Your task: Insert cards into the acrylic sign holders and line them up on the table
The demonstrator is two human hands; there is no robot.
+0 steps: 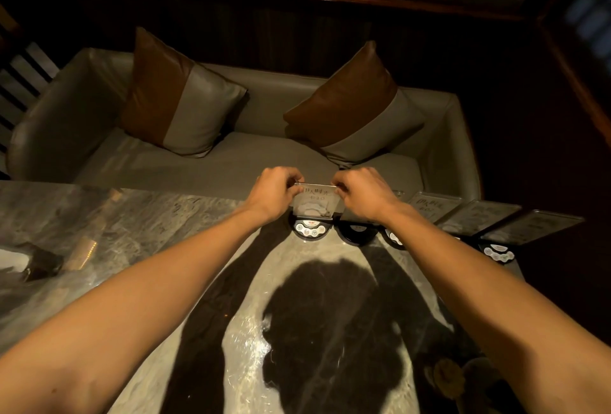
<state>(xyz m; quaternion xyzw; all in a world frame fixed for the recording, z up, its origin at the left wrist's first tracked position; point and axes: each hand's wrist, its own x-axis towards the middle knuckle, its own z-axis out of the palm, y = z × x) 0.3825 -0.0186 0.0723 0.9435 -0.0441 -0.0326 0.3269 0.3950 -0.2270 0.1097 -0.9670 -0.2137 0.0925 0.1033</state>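
A clear acrylic sign holder (315, 203) with a handwritten card inside stands upright on its black round base (310, 228) at the far edge of the marble table (148, 221). My left hand (271, 193) pinches its top left corner and my right hand (362, 193) pinches its top right corner. To the right, several more holders stand in a row along the table's edge: one base (357, 231) partly behind my right wrist, then a holder with a card (433, 203), then two more (479, 216) (532, 226).
A grey sofa (198, 162) with two brown-and-grey cushions (178, 99) (350, 106) sits just beyond the table. A dark small object with something white (36, 263) lies at the table's left. My head's shadow falls on the near middle of the table.
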